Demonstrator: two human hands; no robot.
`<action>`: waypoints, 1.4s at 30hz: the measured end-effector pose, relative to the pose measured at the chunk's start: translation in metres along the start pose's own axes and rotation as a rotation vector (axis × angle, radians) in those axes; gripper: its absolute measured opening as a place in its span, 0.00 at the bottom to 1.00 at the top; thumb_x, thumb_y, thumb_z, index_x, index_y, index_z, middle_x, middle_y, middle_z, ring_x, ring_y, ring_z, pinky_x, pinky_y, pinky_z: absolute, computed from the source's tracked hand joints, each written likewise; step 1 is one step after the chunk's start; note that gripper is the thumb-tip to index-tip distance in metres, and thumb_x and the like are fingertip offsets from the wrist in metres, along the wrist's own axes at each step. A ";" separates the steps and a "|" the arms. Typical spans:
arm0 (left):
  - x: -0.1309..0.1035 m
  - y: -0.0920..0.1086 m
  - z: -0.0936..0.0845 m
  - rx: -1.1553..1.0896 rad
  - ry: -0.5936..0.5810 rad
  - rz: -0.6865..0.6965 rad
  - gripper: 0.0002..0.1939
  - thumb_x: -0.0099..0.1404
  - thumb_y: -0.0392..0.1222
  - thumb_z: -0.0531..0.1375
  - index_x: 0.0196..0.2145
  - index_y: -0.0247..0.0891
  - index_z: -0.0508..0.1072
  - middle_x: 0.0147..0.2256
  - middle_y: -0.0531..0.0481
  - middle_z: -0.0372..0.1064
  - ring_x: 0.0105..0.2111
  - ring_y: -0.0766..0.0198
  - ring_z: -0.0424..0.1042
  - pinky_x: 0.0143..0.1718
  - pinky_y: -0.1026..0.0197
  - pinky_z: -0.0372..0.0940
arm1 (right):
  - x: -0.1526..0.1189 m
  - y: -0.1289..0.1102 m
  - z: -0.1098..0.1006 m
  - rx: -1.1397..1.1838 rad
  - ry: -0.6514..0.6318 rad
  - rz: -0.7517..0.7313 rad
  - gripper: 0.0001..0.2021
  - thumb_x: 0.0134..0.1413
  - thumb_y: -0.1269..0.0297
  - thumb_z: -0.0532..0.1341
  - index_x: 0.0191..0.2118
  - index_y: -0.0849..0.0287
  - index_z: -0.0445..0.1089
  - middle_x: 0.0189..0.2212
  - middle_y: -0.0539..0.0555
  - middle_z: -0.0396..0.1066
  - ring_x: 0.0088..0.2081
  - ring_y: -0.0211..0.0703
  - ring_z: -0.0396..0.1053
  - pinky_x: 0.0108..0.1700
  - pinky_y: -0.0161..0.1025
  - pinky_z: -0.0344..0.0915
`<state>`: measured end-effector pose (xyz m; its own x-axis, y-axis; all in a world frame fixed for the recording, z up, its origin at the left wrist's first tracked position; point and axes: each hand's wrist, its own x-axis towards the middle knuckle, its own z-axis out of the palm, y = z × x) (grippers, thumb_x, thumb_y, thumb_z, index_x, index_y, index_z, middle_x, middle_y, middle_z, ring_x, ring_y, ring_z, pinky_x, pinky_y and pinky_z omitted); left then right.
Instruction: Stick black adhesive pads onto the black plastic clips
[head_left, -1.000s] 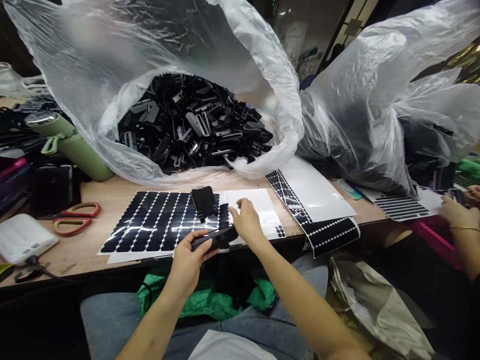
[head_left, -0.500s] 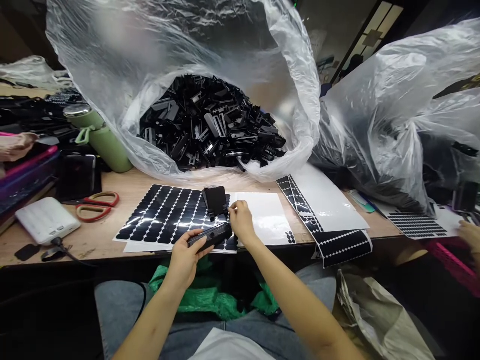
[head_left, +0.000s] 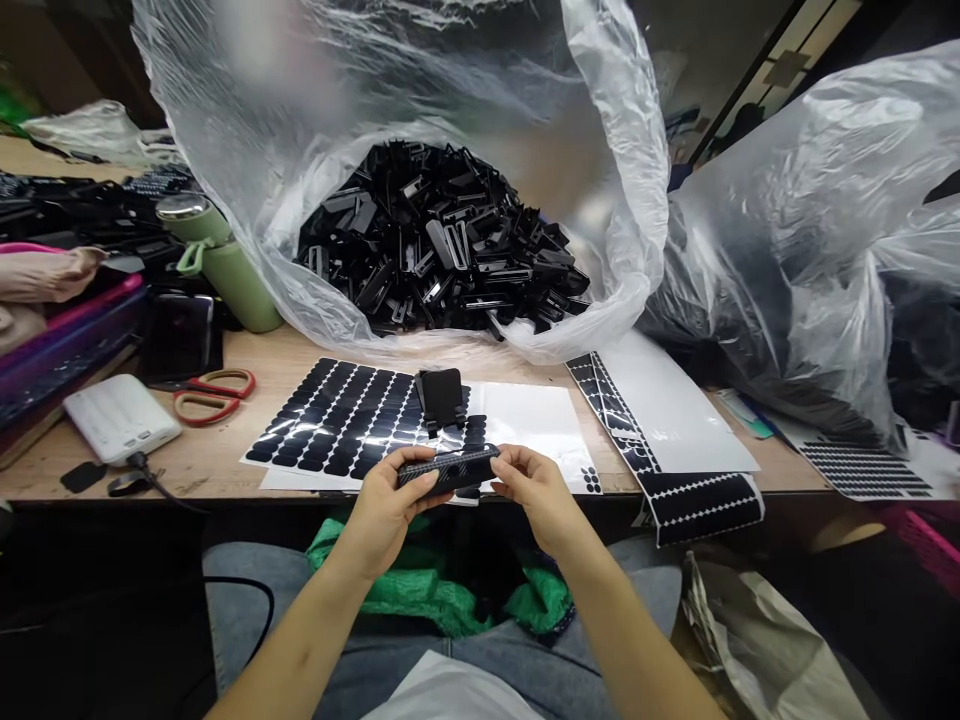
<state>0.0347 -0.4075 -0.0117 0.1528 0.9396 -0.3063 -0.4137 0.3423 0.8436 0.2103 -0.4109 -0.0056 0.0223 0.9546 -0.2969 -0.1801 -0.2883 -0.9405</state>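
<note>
My left hand (head_left: 390,508) is closed round one end of a long black plastic part (head_left: 454,467) with a patterned, carbon-look surface. My right hand (head_left: 531,490) pinches at its right end; whether a small sticker is between those fingertips is hidden. Both hands are just above the table's front edge. Under and behind them lies a sheet of black stickers (head_left: 330,415), rounded pads in rows on a white backing. A flat black bracket-like piece (head_left: 441,397) rests on that sheet. To the right is a white backing sheet (head_left: 529,415) with several small black pads at its corner.
A big clear plastic bag (head_left: 622,290) gapes at the back, heaped with black plastic parts (head_left: 442,250). Red-handled scissors (head_left: 214,395), a white power bank (head_left: 124,418) with a cable and a green bottle (head_left: 236,275) stand left. More sticker sheets (head_left: 701,500) overhang the edge at right.
My right hand has moved from the sticker sheet beside the bracket-like piece down to the right end of the held part. My left hand still holds that part. The view has shifted slightly left.
</note>
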 end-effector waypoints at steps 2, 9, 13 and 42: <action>-0.002 0.000 0.002 0.007 -0.002 0.007 0.14 0.50 0.37 0.64 0.35 0.35 0.68 0.36 0.49 0.68 0.37 0.59 0.70 0.39 0.52 0.68 | -0.002 -0.001 -0.001 0.009 0.021 -0.002 0.15 0.37 0.54 0.65 0.23 0.60 0.63 0.33 0.52 0.63 0.36 0.40 0.61 0.39 0.39 0.63; -0.007 -0.001 0.007 0.023 -0.013 0.007 0.14 0.50 0.37 0.64 0.35 0.35 0.68 0.36 0.49 0.68 0.38 0.60 0.69 0.40 0.52 0.68 | -0.009 0.001 -0.003 -0.023 0.058 -0.021 0.14 0.39 0.54 0.64 0.24 0.59 0.64 0.31 0.51 0.62 0.38 0.41 0.60 0.39 0.39 0.64; -0.009 0.000 0.009 0.039 -0.012 0.005 0.14 0.50 0.37 0.64 0.35 0.36 0.68 0.36 0.49 0.68 0.38 0.60 0.69 0.40 0.52 0.68 | -0.011 0.004 -0.005 -0.076 0.063 -0.065 0.13 0.41 0.54 0.63 0.26 0.59 0.64 0.31 0.52 0.64 0.37 0.41 0.62 0.39 0.39 0.64; -0.017 -0.012 0.009 0.173 0.004 -0.003 0.14 0.49 0.40 0.64 0.35 0.38 0.70 0.35 0.49 0.68 0.36 0.60 0.68 0.39 0.55 0.67 | -0.009 0.027 -0.024 -0.290 0.205 -0.199 0.16 0.43 0.55 0.62 0.33 0.55 0.55 0.29 0.49 0.67 0.30 0.39 0.66 0.33 0.38 0.63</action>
<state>0.0453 -0.4274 -0.0131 0.1498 0.9388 -0.3101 -0.2526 0.3395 0.9060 0.2288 -0.4293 -0.0321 0.2298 0.9677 -0.1036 0.1317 -0.1364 -0.9819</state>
